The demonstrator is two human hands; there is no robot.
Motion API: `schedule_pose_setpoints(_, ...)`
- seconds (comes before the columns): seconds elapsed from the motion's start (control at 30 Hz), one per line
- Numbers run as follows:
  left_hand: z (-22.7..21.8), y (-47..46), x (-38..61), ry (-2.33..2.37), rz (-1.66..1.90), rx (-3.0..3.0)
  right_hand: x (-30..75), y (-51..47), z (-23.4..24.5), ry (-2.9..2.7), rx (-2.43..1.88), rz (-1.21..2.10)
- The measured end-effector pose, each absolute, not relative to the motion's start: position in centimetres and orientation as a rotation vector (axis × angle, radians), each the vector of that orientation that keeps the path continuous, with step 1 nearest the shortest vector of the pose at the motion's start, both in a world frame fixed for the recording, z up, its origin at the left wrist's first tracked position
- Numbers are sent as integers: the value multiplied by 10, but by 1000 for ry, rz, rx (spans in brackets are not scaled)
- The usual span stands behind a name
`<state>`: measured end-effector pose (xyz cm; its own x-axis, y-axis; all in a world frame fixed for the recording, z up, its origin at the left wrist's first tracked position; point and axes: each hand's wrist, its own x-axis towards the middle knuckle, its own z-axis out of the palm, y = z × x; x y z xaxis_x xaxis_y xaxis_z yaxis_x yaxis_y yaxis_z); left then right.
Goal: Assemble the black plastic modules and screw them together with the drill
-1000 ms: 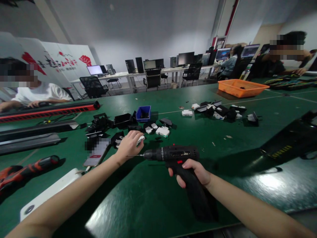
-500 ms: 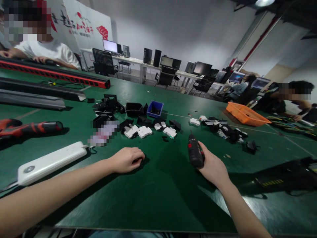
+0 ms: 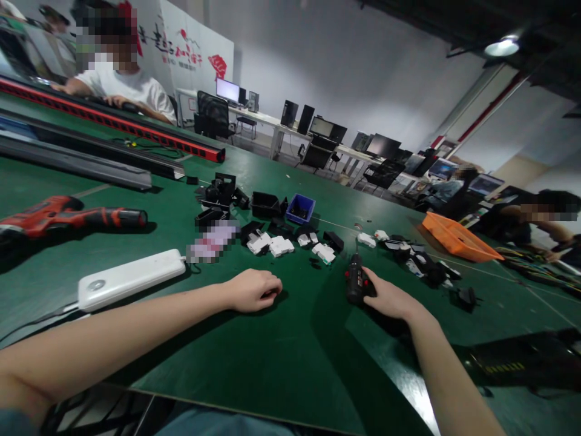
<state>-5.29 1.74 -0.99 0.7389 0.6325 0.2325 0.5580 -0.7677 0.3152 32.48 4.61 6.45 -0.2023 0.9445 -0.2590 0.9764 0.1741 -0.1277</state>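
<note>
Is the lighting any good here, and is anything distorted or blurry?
Head view: a lamp shines at upper right; the table has glare at lower right and dark shadow below the drill; the far desks slope down rightward; one flat thing is pixelated, its details unreadable.

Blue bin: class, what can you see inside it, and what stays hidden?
Small dark pieces lie in the blue bin, too small to identify. Whatever lies beneath them is covered.
</note>
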Motion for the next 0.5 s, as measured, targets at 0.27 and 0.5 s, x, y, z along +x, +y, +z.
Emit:
schedule_pose_setpoints(0.27, -13, 15, -53, 814, 548, 2828, 216, 39, 59, 2634, 1731, 463)
schedule_pose_setpoints(0.5, -13, 13, -45, 671, 581, 2849, 114, 121, 44, 2876, 1676, 665)
